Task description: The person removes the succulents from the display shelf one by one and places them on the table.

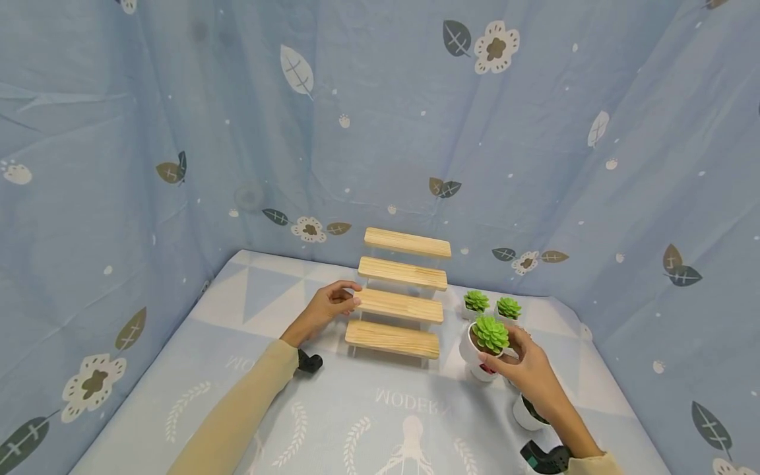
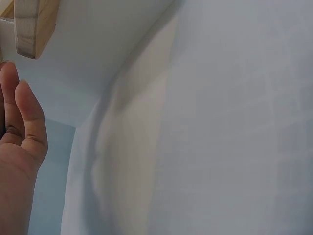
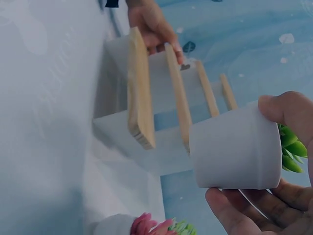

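My right hand [image 1: 528, 363] grips a white pot by its sides, holding a potted green succulent [image 1: 490, 334] in the air right of a wooden stepped shelf [image 1: 398, 306]. In the right wrist view the pot [image 3: 234, 149] is tipped on its side, thumb on one side and fingers on the other. At the shelf's left end is my left hand [image 1: 328, 307], its fingertips by the end of the second board from the front. The left wrist view shows its loosely bent fingers [image 2: 30, 105] just below a board end [image 2: 34, 29]; contact is hard to tell.
Two small green potted succulents [image 1: 476, 301] [image 1: 508, 309] stand at the back right. A white pot [image 1: 528, 414] sits by my right wrist, partly hidden. A pot with pink-red petals [image 3: 146, 226] shows below the held one. Blue patterned curtain [image 1: 380, 132] encloses the table.
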Demonstrator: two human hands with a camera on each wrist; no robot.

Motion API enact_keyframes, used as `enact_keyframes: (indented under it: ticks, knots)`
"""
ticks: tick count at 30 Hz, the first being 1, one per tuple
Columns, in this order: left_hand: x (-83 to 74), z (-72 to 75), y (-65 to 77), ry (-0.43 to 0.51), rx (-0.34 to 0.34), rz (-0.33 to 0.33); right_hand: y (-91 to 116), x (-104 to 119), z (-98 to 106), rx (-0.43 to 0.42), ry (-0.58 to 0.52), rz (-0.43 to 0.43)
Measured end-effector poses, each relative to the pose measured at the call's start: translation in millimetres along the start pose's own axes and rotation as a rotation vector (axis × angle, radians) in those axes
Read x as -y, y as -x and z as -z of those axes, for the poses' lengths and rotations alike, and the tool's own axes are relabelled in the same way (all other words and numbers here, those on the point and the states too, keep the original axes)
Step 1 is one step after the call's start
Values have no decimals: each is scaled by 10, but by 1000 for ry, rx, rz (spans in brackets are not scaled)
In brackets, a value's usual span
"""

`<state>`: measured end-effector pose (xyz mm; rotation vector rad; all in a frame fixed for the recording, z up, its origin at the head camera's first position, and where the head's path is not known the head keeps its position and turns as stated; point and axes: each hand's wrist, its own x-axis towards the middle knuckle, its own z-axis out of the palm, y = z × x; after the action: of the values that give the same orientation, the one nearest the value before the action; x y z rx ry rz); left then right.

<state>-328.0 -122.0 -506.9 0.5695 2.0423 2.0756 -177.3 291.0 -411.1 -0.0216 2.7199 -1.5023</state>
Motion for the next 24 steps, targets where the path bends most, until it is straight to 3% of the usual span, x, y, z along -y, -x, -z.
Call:
enact_keyframes:
  ticks: [8, 24]
  knots:
    - [55, 35, -24, -23, -11, -23, 87, -125, 6, 68, -4, -106]
    - [88, 34, -27, -37, -5, -25, 202, -353, -95, 77, 112, -109]
